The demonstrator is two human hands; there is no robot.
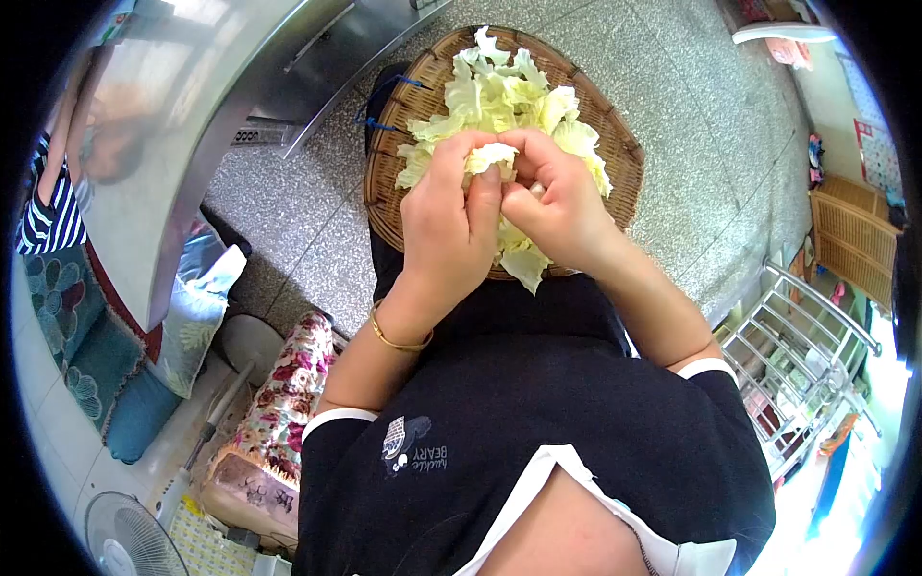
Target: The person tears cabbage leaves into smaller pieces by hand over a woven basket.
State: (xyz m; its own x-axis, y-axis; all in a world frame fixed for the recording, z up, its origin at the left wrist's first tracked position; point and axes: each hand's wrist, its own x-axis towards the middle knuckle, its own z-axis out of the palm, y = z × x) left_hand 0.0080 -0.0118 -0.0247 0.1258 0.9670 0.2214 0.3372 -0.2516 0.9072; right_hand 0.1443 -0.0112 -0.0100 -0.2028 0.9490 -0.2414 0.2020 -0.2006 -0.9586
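Between my two hands is a small pale-yellow cabbage leaf piece (493, 155). My left hand (451, 206), with a gold bangle at its wrist, pinches it between thumb and curled fingers. My right hand (557, 206) is closed on the same leaf from the other side, its fingertips partly hidden. Both hands are over a round woven bamboo tray (622, 154) on my lap. A heap of torn cabbage leaves (509, 96) lies in the tray, spreading beyond my fingers. One leaf piece (524, 267) hangs over the near rim below my hands.
A shiny metal-fronted appliance (230, 86) stands at the left on the speckled floor (298, 211). Below it are a flower-patterned cloth (293, 384) and a fan (130, 538). On the right are a metal rack (797, 355) and a wicker panel (855, 235). Someone's striped clothing (56, 211) shows far left.
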